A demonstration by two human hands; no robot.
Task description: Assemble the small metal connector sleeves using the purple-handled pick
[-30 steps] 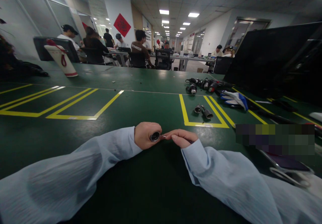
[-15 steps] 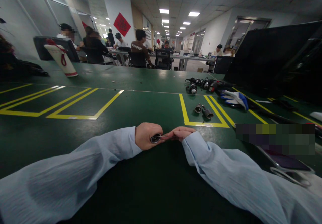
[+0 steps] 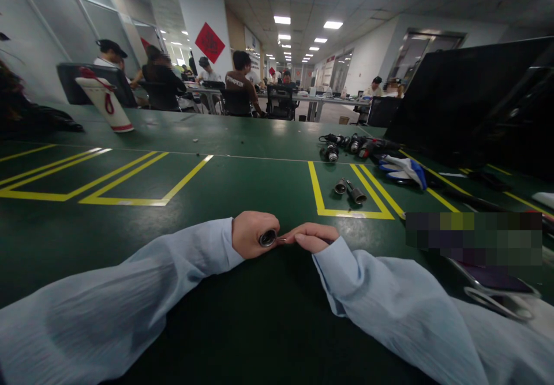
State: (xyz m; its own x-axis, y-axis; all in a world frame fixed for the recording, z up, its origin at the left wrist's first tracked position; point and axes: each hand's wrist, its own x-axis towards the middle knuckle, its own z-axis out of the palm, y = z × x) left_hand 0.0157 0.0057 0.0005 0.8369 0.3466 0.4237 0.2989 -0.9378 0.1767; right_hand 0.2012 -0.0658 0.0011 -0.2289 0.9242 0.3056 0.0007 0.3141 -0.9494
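Note:
My left hand (image 3: pixel 251 234) is closed around a small round metal connector (image 3: pixel 268 238), its open end facing me. My right hand (image 3: pixel 312 237) is pinched on a thin tool whose tip reaches into the connector's opening; most of the tool is hidden under my fingers. Both hands rest low on the green table (image 3: pixel 242 183), touching each other near its front middle. Pale blue sleeves cover both forearms.
Two loose metal parts (image 3: pixel 350 190) lie inside a yellow-taped box. Farther back are several dark connectors (image 3: pixel 341 144) and a blue-and-white glove (image 3: pixel 404 169). A black monitor (image 3: pixel 467 96) stands at right, a white bag (image 3: pixel 106 103) at far left. People sit at desks behind.
My right hand rocked slightly at the connector: it rose toward the connector half a second ago, then settled back. The left hand has stayed put, still holding the connector.

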